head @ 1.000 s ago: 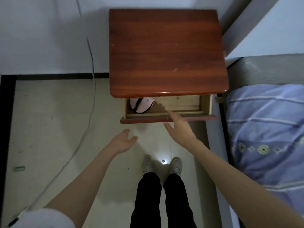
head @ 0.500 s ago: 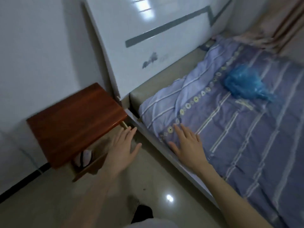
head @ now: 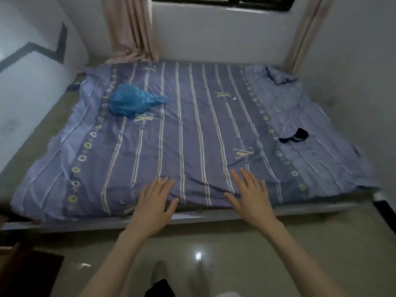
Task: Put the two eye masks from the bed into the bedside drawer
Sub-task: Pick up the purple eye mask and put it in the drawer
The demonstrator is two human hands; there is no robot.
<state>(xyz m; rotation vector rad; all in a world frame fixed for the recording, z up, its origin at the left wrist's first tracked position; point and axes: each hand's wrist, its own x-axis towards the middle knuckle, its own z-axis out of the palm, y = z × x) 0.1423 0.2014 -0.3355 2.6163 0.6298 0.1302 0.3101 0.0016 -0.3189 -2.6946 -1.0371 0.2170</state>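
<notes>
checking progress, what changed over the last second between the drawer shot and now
The view swung from the open drawer, one pale mask inside, to the bed. Left hand and right hand came away from the drawer, open and empty. Dark eye mask untouched.

Single head view, high, angled down across bed [head: 192, 129] from its near edge

The bed [head: 192, 136] is seen straight ahead, with the floor [head: 235, 254] before it and a window wall [head: 214, 35] behind it. A plastic bag [head: 130, 101] is found on the bed's far left part. An eye mask [head: 294, 136] is found on the right part — well apart from the bag. Both hands — the left hand [head: 155, 202] and the right hand [head: 250, 197] — are held flat over the bed's near edge, side by side.
</notes>
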